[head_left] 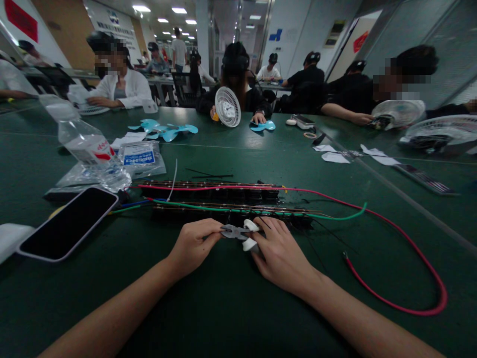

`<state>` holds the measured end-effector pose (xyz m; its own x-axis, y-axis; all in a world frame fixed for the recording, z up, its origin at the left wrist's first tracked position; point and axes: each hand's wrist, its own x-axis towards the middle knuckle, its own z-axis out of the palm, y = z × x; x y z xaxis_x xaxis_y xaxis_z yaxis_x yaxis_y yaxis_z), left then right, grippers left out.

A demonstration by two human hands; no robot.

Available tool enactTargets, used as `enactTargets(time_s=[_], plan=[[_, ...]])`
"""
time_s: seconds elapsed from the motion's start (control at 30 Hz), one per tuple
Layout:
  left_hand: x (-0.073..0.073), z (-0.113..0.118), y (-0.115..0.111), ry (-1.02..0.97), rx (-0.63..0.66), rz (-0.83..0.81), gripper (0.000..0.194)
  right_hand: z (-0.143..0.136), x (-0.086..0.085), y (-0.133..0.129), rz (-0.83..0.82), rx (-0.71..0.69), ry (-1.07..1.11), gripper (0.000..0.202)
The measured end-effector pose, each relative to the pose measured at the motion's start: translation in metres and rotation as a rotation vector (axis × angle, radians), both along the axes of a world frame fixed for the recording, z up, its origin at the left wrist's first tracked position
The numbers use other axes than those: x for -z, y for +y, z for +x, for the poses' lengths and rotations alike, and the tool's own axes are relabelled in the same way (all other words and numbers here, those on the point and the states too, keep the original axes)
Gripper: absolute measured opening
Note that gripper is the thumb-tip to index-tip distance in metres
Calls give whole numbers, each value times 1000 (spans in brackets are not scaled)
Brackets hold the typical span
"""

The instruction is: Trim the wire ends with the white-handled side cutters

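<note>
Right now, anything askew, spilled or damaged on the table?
Nothing looks spilled or broken. Slightly odd: the thick red insulated cable curls loose across the green table, its end apparently bare; a thin white plastic tie sticks up beside the long black strips, like an untrimmed tail.

A phone (pixel 69 223) lies near a tilted bottle (pixel 91 144); beyond, a person holds a white fan cage (pixel 227 107) near blue blades (pixel 263 126).
</note>
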<state>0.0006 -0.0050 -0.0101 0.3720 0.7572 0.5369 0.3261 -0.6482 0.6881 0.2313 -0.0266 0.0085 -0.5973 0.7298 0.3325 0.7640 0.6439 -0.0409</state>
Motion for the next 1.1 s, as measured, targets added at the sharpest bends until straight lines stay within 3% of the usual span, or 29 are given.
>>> enactTargets(time_s=[1.1], plan=[[-2, 0, 0, 5, 7, -7, 18, 0, -1, 0, 12, 10, -5, 28]])
